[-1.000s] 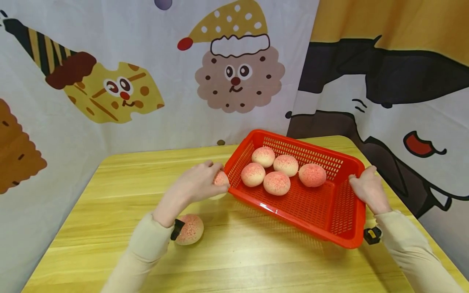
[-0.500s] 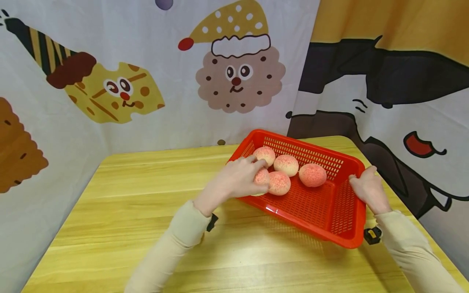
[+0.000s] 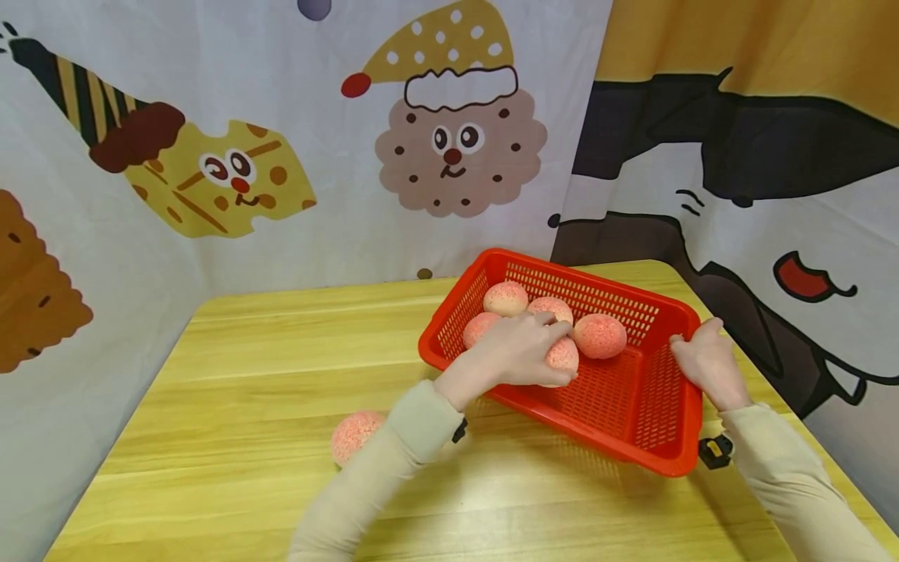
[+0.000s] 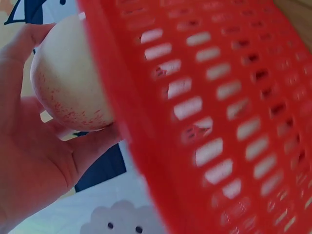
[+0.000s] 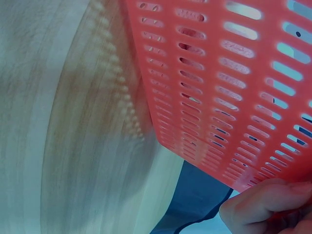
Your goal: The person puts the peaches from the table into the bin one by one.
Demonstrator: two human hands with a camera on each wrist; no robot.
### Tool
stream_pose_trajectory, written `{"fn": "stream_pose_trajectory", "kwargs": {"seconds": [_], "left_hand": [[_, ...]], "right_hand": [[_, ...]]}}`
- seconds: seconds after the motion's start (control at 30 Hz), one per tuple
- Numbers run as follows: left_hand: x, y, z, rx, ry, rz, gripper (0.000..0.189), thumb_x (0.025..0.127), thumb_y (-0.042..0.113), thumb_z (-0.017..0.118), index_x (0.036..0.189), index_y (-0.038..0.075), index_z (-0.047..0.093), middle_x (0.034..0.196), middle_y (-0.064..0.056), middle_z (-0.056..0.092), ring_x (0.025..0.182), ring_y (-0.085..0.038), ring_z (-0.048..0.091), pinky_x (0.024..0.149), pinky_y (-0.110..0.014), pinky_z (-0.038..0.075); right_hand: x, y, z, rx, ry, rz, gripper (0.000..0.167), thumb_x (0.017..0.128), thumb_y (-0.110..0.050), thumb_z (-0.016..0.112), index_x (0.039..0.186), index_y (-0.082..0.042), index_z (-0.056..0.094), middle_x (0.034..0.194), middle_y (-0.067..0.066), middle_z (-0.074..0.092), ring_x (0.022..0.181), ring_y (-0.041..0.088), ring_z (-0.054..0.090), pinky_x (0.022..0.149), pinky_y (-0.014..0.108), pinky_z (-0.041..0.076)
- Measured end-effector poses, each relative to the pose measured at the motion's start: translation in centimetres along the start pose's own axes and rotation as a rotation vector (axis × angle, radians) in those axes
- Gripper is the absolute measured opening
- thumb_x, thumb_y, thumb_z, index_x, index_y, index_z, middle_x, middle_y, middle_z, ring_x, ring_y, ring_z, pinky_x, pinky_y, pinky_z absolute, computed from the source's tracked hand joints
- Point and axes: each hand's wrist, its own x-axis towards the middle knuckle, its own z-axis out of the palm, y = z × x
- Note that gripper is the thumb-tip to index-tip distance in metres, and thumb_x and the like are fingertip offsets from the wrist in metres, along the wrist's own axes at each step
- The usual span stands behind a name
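My left hand (image 3: 516,349) holds a pale, pink-speckled peach (image 3: 563,361) over the near-left part of the red plastic basket (image 3: 597,439). Thumb and fingers curl round this peach (image 4: 68,78) in the left wrist view, where the basket wall (image 4: 161,126) hides its far side. Other peaches lie in the basket: one at the back left (image 3: 506,298), another (image 3: 599,336) near the middle, and some partly covered by my left hand. At the basket's right end, my right hand (image 3: 709,367) grips the rim; its curled fingers (image 5: 258,204) show low in the right wrist view.
A single peach (image 3: 354,437) sits on the wooden table (image 3: 232,421) left of the basket, partly behind my left sleeve (image 3: 393,460). A cartoon-printed cloth (image 3: 295,257) hangs behind the table's back edge.
My left hand has carried the peach rightward from outside the basket's left end, across the rim, to over the peaches inside. My right hand and the basket stay in place.
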Motion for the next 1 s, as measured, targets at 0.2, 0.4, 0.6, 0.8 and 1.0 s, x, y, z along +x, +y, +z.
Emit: {"fn": "stream_pose_trajectory", "kwargs": {"seconds": [0.2, 0.4, 0.6, 0.8, 1.0], "left_hand": [[1.6, 0.9, 1.2, 0.006, -0.030, 0.050, 0.055, 0.086, 0.055, 0.054, 0.133, 0.028, 0.049, 0.136, 0.001, 0.051, 0.107, -0.018, 0.059, 0.079, -0.033, 0.052], [3.3, 1.6, 2.6, 0.040, -0.017, 0.102, 0.053, 0.085, 0.053, 0.058, 0.130, 0.025, 0.053, 0.131, 0.003, 0.054, 0.098, -0.014, 0.063, 0.079, -0.026, 0.052], [4.6, 2.6, 3.9, 0.041, -0.067, 0.104, 0.056, 0.088, 0.053, 0.057, 0.136, 0.027, 0.047, 0.136, 0.003, 0.049, 0.113, -0.015, 0.056, 0.089, -0.024, 0.049], [5.2, 3.3, 4.9, 0.050, -0.131, 0.114, 0.058, 0.090, 0.053, 0.056, 0.141, 0.030, 0.042, 0.144, 0.005, 0.041, 0.129, -0.014, 0.044, 0.097, -0.024, 0.046], [5.4, 3.2, 5.6, 0.117, -0.158, 0.151, 0.058, 0.089, 0.050, 0.059, 0.141, 0.030, 0.043, 0.145, 0.007, 0.043, 0.138, -0.010, 0.034, 0.110, -0.029, 0.037]], "right_hand": [[0.0, 0.0, 0.0, -0.004, 0.001, -0.004, 0.069, 0.097, -0.022, 0.035, 0.136, 0.020, -0.001, 0.092, 0.035, 0.050, 0.051, 0.022, 0.066, 0.055, 0.038, 0.057], [-0.1, 0.0, 0.0, 0.004, -0.003, 0.000, 0.073, 0.096, -0.023, 0.034, 0.138, 0.020, -0.008, 0.090, 0.035, 0.051, 0.051, 0.023, 0.066, 0.055, 0.038, 0.057], [-0.1, 0.0, -0.1, 0.007, -0.007, -0.002, 0.074, 0.096, -0.023, 0.034, 0.138, 0.020, -0.010, 0.090, 0.034, 0.051, 0.051, 0.023, 0.066, 0.055, 0.038, 0.057], [-0.1, 0.0, -0.1, 0.006, -0.009, -0.005, 0.074, 0.096, -0.023, 0.034, 0.138, 0.020, -0.010, 0.090, 0.034, 0.051, 0.051, 0.023, 0.066, 0.055, 0.038, 0.057], [-0.1, 0.0, -0.1, 0.012, -0.011, -0.006, 0.069, 0.097, -0.023, 0.034, 0.136, 0.020, -0.002, 0.092, 0.035, 0.049, 0.052, 0.023, 0.066, 0.055, 0.039, 0.057]]}}
